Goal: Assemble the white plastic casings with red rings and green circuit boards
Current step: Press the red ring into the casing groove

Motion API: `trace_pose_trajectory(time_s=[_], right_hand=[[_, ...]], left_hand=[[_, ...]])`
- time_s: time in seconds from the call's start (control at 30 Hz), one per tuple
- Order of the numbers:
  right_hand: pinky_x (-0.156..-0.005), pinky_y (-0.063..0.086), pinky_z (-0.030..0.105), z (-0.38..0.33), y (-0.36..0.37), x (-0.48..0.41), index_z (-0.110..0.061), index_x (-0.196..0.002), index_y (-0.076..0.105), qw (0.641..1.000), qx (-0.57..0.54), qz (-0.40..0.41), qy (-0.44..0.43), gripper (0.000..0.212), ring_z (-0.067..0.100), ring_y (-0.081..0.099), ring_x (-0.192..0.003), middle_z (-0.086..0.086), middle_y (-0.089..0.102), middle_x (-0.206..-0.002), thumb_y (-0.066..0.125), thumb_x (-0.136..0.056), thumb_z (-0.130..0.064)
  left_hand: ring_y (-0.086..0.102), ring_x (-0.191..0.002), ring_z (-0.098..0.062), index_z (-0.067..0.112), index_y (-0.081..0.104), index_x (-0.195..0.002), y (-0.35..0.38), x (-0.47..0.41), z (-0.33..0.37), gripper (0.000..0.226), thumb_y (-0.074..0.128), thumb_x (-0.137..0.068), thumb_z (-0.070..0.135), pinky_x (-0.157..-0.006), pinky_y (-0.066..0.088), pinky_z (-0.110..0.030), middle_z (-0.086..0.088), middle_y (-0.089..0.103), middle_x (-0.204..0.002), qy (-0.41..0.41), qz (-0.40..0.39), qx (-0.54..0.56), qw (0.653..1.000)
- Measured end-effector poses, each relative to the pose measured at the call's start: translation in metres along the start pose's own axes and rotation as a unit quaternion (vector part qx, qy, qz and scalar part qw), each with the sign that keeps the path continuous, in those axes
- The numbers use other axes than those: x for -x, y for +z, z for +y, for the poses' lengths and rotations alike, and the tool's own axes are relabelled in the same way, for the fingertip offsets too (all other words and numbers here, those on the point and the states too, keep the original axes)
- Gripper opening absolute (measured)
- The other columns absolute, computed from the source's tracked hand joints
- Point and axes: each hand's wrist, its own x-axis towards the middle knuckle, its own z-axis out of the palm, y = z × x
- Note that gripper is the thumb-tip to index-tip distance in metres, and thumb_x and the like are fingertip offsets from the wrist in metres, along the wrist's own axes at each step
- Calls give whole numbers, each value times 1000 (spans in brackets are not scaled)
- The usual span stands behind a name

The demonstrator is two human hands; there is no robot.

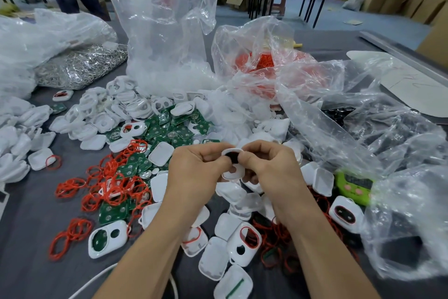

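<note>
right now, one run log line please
left hand: pinches white casing | right hand: pinches same casing | below: loose red rings, green circuit boards

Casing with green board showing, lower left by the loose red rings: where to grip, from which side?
Pinch the white casing across its long outer edges, from above: it lies flat, openings up, nothing lying on it. Keep off the green board showing through.
</note>
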Motion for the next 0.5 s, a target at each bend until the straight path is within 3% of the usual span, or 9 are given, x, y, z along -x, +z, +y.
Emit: trace_pose_trajectory(time_s=[0.17, 0.27, 0.37, 0.5], right_hand=[[-45, 43, 16, 2, -2, 0, -26, -67, 75, 997, 58, 30, -34, 25, 4, 56, -44, -4, 67, -54, 75, -86, -8], [-46, 44, 18, 6, 4, 2, -24, -65, 75, 993, 89, 63, -40, 22, 6, 59, -44, -4, 68, -54, 78, -82, -11], [-54, 47, 20, 7, 7, 1, -24, -66, 74, 989, 107, 87, -54, 17, 9, 67, -55, -5, 71, -59, 80, -80, -17], [-51, 45, 15, 8, 10, 4, -25, -67, 73, 985, 123, 91, -75, 15, 4, 63, -53, -9, 69, -58, 79, -80, -20]], left_hand=[[77, -74, -22, 23, 84, -88, 2, 3, 3, 19, 75, -88, 6, -72, 64, -39, -4, 79, -76, 8, 0, -36, 999], [75, -67, -13, 27, 83, -84, 5, 5, 1, 19, 75, -87, 9, -68, 63, -33, 4, 77, -68, 46, 23, -94, 994], [76, -66, -19, 25, 84, -81, 5, 4, 2, 24, 75, -87, 4, -72, 64, -42, -1, 77, -68, 30, 32, -71, 996], [76, -65, -19, 24, 83, -79, 5, 3, 2, 27, 75, -86, 0, -74, 65, -46, -2, 77, -69, 20, 40, -55, 997]])
